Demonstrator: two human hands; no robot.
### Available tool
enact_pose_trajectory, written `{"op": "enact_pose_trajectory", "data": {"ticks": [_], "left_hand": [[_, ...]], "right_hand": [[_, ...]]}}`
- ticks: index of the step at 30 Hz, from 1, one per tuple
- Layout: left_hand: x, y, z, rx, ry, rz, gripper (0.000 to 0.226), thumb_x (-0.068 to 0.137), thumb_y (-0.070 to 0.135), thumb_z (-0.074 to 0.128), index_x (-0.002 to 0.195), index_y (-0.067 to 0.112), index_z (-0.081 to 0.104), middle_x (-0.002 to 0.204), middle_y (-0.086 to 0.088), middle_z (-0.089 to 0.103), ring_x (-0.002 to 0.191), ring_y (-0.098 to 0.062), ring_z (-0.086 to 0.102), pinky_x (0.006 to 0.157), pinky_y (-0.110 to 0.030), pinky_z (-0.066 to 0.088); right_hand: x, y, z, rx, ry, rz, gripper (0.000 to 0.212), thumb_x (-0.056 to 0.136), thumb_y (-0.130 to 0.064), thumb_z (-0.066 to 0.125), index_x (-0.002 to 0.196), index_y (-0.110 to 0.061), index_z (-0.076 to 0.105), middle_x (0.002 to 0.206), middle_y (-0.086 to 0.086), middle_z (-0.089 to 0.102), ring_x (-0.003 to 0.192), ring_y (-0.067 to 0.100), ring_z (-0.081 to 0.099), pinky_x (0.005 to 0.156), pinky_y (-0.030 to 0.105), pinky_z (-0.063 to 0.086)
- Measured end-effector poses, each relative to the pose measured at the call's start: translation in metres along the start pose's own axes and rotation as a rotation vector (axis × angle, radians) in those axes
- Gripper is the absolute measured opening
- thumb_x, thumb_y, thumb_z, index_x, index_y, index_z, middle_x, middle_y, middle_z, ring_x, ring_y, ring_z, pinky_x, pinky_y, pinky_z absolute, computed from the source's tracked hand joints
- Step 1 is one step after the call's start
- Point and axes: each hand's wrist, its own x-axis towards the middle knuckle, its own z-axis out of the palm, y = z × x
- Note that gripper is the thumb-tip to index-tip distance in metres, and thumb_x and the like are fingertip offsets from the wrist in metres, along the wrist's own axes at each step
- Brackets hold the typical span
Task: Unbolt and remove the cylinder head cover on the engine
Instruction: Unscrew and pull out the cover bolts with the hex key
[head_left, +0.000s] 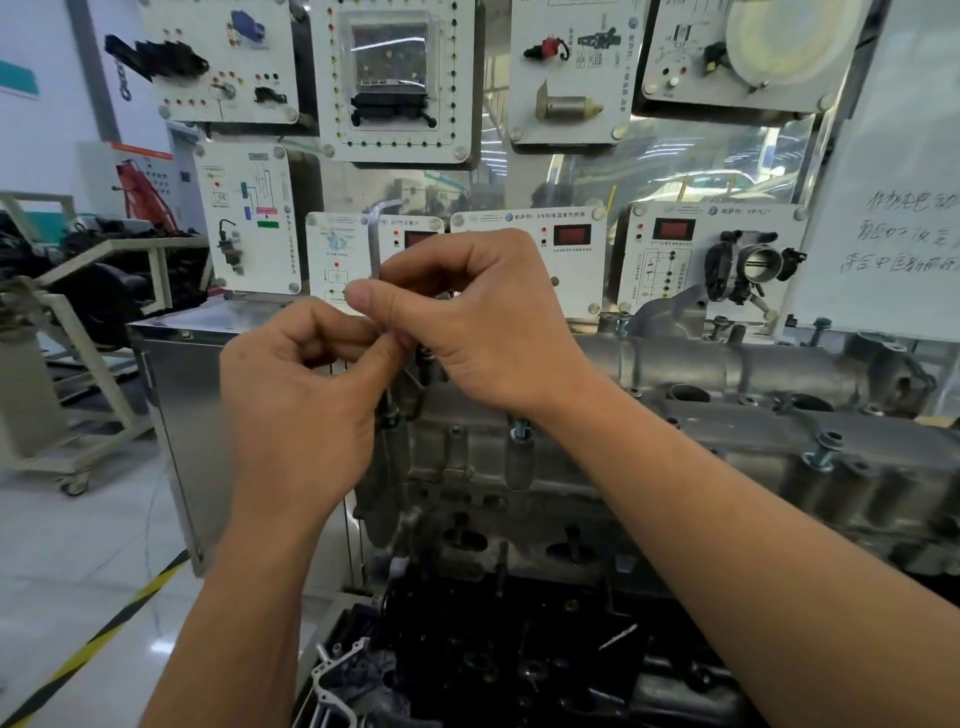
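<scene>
Pinching an upright hex key (375, 244) with both grips. Left grip (291, 395) clamped on the shaft, thumb and forefinger closed round it; right grip (493, 322) clamped just above and beside it, fingers curled onto the same shaft. Short arm of the key sticking out above both grips, tip reaching down just below the left grip to a bolt (390, 415) at the end of the engine (519, 519). Cylinder head cover (779, 436) seated on the engine, below and to the right of the grips, with raised bolts (826, 453) standing in it, well apart from either grip.

Probably spinning a loosened bolt out by fingertip. Risks from here:
- Tilting the key off upright and rounding the socket.
- Lifting away too soon and dropping the freed bolt among the dark parts (493, 665) far below the grips.
- Losing the light pinch and letting the key fall.

Cannot tell whether the tip sits fully in the bolt head; too blurred.
</scene>
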Motion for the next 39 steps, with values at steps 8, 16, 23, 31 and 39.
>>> {"op": "enact_pose_trajectory", "data": {"ticks": [8, 16, 23, 31, 39], "left_hand": [[0.001, 0.001, -0.010, -0.063, -0.202, -0.002, 0.016, 0.093, 0.024, 0.064, 0.100, 0.036, 0.072, 0.090, 0.009, 0.076, 0.088, -0.014, 0.072, 0.079, -0.027, 0.059], [0.003, 0.008, -0.008, -0.072, -0.137, -0.085, 0.014, 0.084, 0.025, 0.073, 0.095, 0.016, 0.076, 0.087, 0.001, 0.078, 0.086, -0.018, 0.075, 0.077, -0.035, 0.061], [0.003, 0.005, 0.003, -0.022, -0.050, -0.081, 0.018, 0.079, 0.015, 0.081, 0.070, 0.008, 0.066, 0.064, -0.001, 0.068, 0.059, -0.011, 0.062, 0.057, -0.024, 0.054], [0.010, 0.008, -0.020, -0.074, -0.364, -0.047, 0.024, 0.092, 0.018, 0.056, 0.110, 0.028, 0.069, 0.102, 0.021, 0.075, 0.100, 0.001, 0.070, 0.083, -0.011, 0.052], [0.008, 0.009, -0.019, -0.079, -0.175, -0.120, 0.021, 0.072, 0.034, 0.075, 0.088, 0.020, 0.074, 0.080, 0.007, 0.077, 0.075, -0.010, 0.074, 0.068, -0.019, 0.058]], "right_hand": [[0.002, -0.001, -0.004, 0.037, -0.244, 0.035, 0.018, 0.097, -0.005, 0.060, 0.105, 0.002, 0.073, 0.097, 0.010, 0.076, 0.095, 0.019, 0.072, 0.091, 0.039, 0.057], [0.002, 0.000, -0.001, 0.065, -0.181, -0.003, 0.012, 0.092, -0.008, 0.068, 0.094, 0.000, 0.076, 0.085, 0.012, 0.076, 0.081, 0.020, 0.074, 0.078, 0.039, 0.061], [0.002, 0.000, 0.000, 0.060, -0.081, 0.030, 0.017, 0.088, -0.012, 0.073, 0.077, 0.000, 0.077, 0.067, 0.011, 0.072, 0.060, 0.010, 0.060, 0.054, 0.027, 0.051], [0.001, -0.004, 0.001, -0.126, -0.213, -0.009, 0.032, 0.104, -0.015, 0.048, 0.098, 0.007, 0.071, 0.090, 0.026, 0.070, 0.089, 0.039, 0.066, 0.079, 0.052, 0.052], [-0.002, -0.008, 0.007, -0.181, -0.199, -0.057, 0.032, 0.100, -0.019, 0.058, 0.073, -0.006, 0.070, 0.056, 0.002, 0.060, 0.054, 0.017, 0.056, 0.054, 0.035, 0.049]]}}
